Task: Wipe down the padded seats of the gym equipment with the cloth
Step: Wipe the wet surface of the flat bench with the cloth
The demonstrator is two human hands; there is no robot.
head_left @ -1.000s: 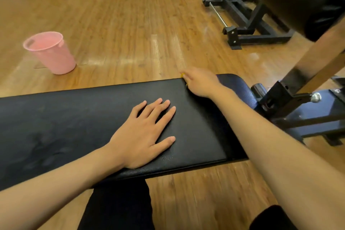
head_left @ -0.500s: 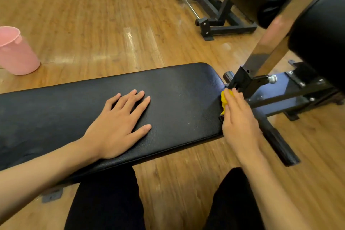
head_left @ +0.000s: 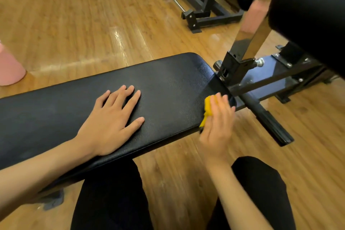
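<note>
Head view: a black padded bench seat (head_left: 168,87) runs across the middle of the frame, from 9 o'clock toward 3 o'clock, over a wooden floor (head_left: 84,15). The left hand (head_left: 112,121) lies flat on the seat just left of centre, palm down, all 5 fingers spread wide and pointing toward 1 o'clock; it holds nothing. Its forearm comes in from 8 o'clock.

The right hand (head_left: 216,123) sits at the seat's right end, at about 3 o'clock from the left hand and well apart from it. Its fingers are curled over a yellow cloth (head_left: 207,110), bunched and pressed against the end edge of the padding. Only a strip of the cloth shows on the hand's left side, with a tail hanging at the seat's near corner; the hand itself is a little blurred.

Just past the seat's end, at 2 o'clock, stands the black metal frame (head_left: 235,65) of the bench with a bolt and a bar reaching toward 4 o'clock. 2 large black roller pads (head_left: 308,5) fill the 1 o'clock corner. Another machine base (head_left: 197,13) rests on the floor at 12 o'clock. A pink bucket (head_left: 9,69) is cut off at the 9 o'clock edge. Dark trousered legs (head_left: 112,201) show at 6 o'clock.
</note>
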